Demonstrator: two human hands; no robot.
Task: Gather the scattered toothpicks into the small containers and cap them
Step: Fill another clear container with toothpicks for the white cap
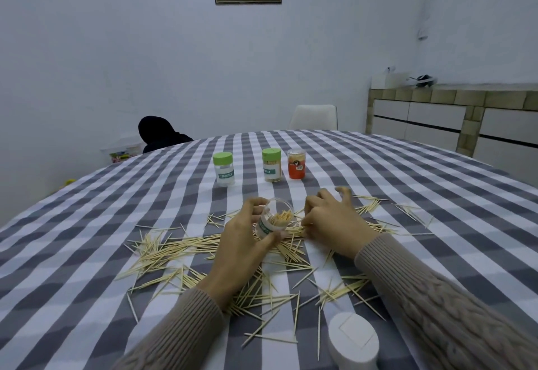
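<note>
The left hand (244, 241) was curled round an open jar (272, 219), holding it tilted just above the table (87, 224), mouth turned up and toward the right. The jar was clear, with a green-banded label, and a bundle of toothpicks already stood inside it.

Just right of the jar, the right hand (329, 218) rested palm down on the loose toothpicks (174, 249). Its fingers were bent, the near ones pressed onto sticks beside the jar's mouth; whether any sticks were actually pinched could not be told.

The loose toothpicks lay scattered over the checked cloth all around the jar: a thick spread to its left, more below it under both wrists, and a thinner fan to its right.

Beyond the jar stood three capped containers in a row. The left one (223, 169) had a green cap and looked empty. The middle one (272, 165), also green-capped, was packed with toothpicks. The orange one (297, 164) stood at the right, just beside the middle one.

Well below the jar, at the near edge of the table, lay a white cap (353, 340).
</note>
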